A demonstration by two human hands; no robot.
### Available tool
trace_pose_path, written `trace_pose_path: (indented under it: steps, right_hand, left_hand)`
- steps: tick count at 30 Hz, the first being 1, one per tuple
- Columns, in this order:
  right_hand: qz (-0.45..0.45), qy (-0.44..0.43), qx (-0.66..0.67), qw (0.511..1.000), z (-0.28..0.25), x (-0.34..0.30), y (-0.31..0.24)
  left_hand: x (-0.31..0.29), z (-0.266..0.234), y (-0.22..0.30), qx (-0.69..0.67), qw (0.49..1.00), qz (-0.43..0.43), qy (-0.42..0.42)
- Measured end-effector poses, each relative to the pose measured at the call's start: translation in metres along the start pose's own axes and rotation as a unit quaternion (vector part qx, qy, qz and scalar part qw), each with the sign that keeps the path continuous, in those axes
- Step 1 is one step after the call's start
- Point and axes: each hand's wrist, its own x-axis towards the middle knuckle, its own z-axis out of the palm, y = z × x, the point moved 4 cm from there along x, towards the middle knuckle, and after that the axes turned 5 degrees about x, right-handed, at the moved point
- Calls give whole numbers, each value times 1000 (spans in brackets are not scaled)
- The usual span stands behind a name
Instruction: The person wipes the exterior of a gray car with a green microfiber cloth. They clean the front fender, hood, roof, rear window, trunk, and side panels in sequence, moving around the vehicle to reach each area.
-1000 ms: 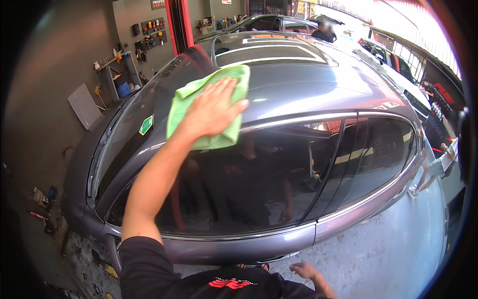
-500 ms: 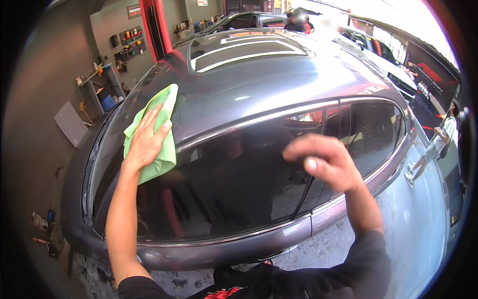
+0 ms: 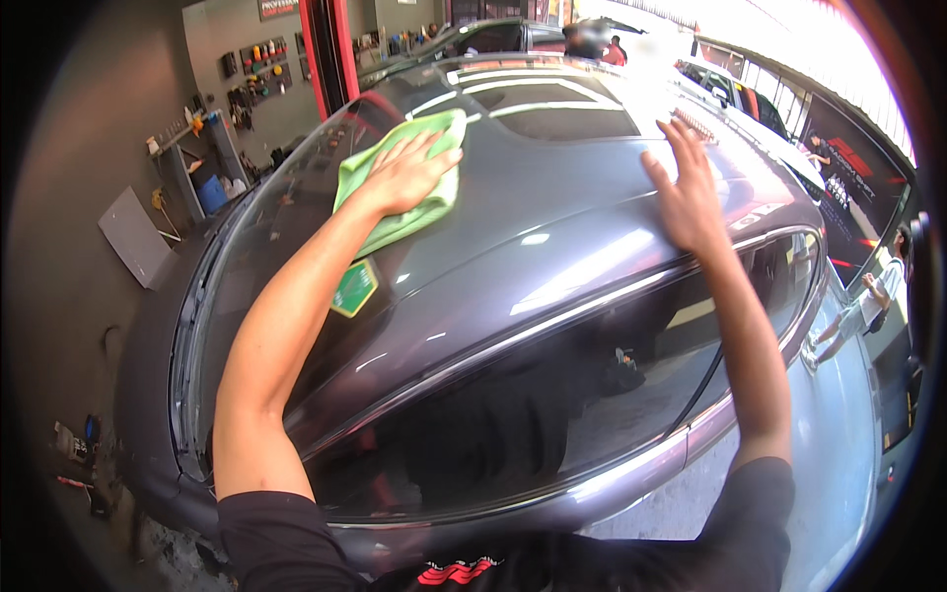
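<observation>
Green cloth (image 3: 424, 211), folded and creased, lying on a dark grey car at the upper part of the windshield (image 3: 271, 222), by the front edge of the roof (image 3: 562, 183). The left hand (image 3: 402, 183) rests palm down on the cloth, fingers extended and pressing rather than clenched around it; cloth shows on both sides of the hand. A green sticker (image 3: 357, 289) with a yellow border sits on the glass just beside the left forearm, near the cloth's lower edge. The right hand (image 3: 688, 187) is empty, its fingers spread, and appears over the far side of the roof from the cloth; whether it touches the paint cannot be told. Between the hands, toward the rear, lies a dark roof panel (image 3: 557, 109) crossed by pale reflections. Nearest the wearer, the dark side window (image 3: 523, 405) mirrors the surroundings. Background: a red post (image 3: 328, 59), a wall-mounted tool rack (image 3: 258, 74) and, at right, a standing person (image 3: 856, 301)
</observation>
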Motion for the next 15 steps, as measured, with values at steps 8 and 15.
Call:
trace_pose_path:
  steps: [8,15]
  right_hand:
    - [3,-26,-11,1000,-6,2,13]
    - [-2,-58,20,998,-11,0,1]
  left_hand:
    - [-119,-7,-12,-22,960,279,-12]
    - [19,-3,-91,-71,982,176,-16]
